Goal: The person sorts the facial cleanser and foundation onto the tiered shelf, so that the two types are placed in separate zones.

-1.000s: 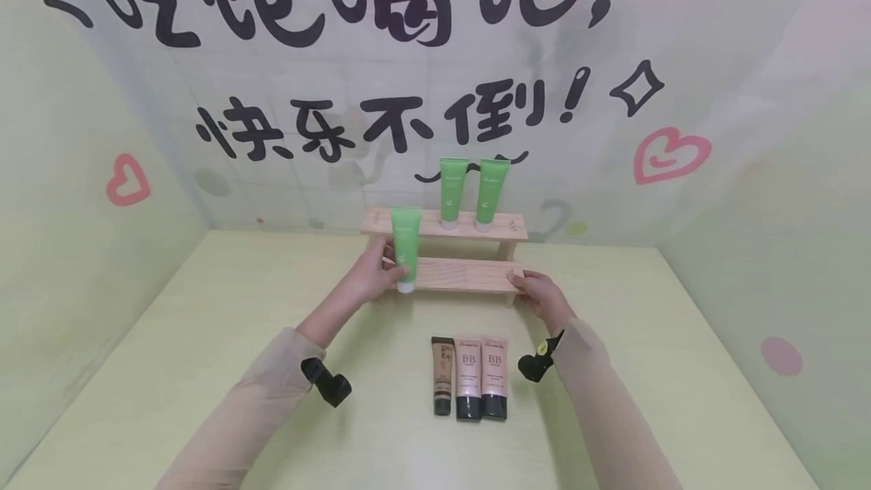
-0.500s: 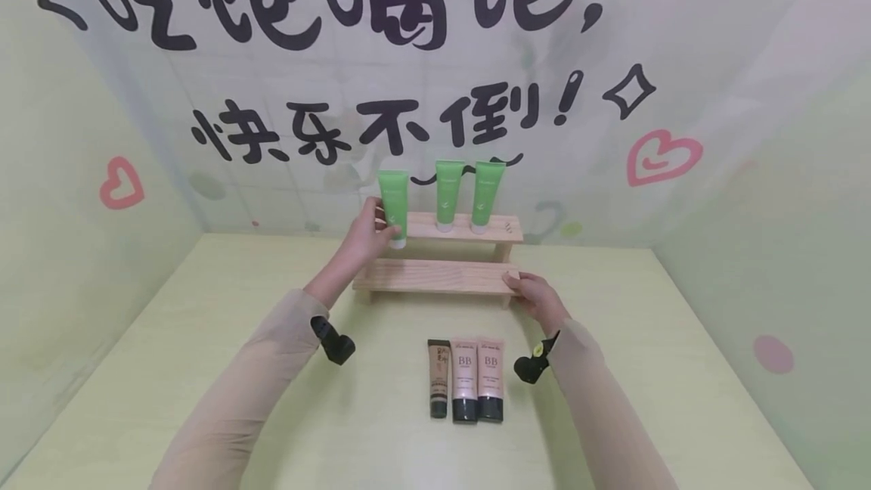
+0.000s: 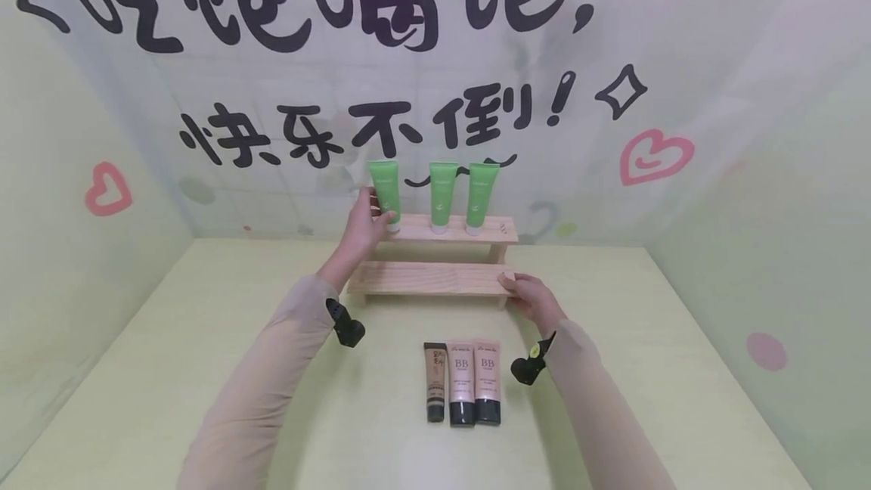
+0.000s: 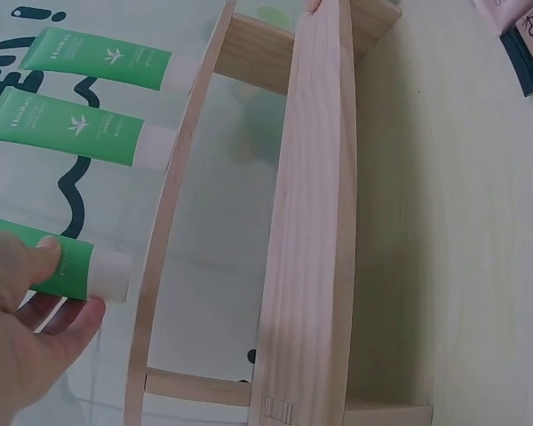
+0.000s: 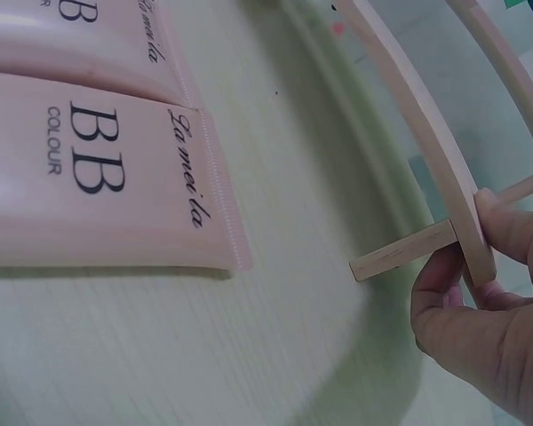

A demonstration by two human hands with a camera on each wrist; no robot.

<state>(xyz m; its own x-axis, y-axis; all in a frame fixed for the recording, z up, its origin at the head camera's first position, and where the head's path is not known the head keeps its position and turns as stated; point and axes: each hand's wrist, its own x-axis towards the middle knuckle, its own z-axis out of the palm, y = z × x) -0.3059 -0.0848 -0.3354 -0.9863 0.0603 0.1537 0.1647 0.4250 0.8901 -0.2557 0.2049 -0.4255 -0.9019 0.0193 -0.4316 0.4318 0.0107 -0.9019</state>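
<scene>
My left hand (image 3: 362,227) pinches a green tube (image 3: 386,191) with a white cap, upright, cap down, at the left end of the upper tier of a two-step wooden shelf (image 3: 435,278). In the left wrist view, the thumb lies on the front of that tube (image 4: 69,269) close to its cap. Two more green tubes, a middle one (image 3: 443,195) and a right one (image 3: 481,195), stand cap down along the same tier. At the right end of the lower tier, my right hand (image 3: 534,299) grips the board, thumb on top and fingers beneath, as the right wrist view shows.
On the table (image 3: 578,429) in front of the shelf lie a brown tube (image 3: 435,383) and two pink BB tubes, one in the middle (image 3: 462,380) and one at the right (image 3: 487,380), side by side. A printed wall (image 3: 286,82) rises close behind the shelf.
My left hand has raised the green tube from in front of the lower tier and carried it back and left to the upper tier. The right hand keeps its grip on the shelf.
</scene>
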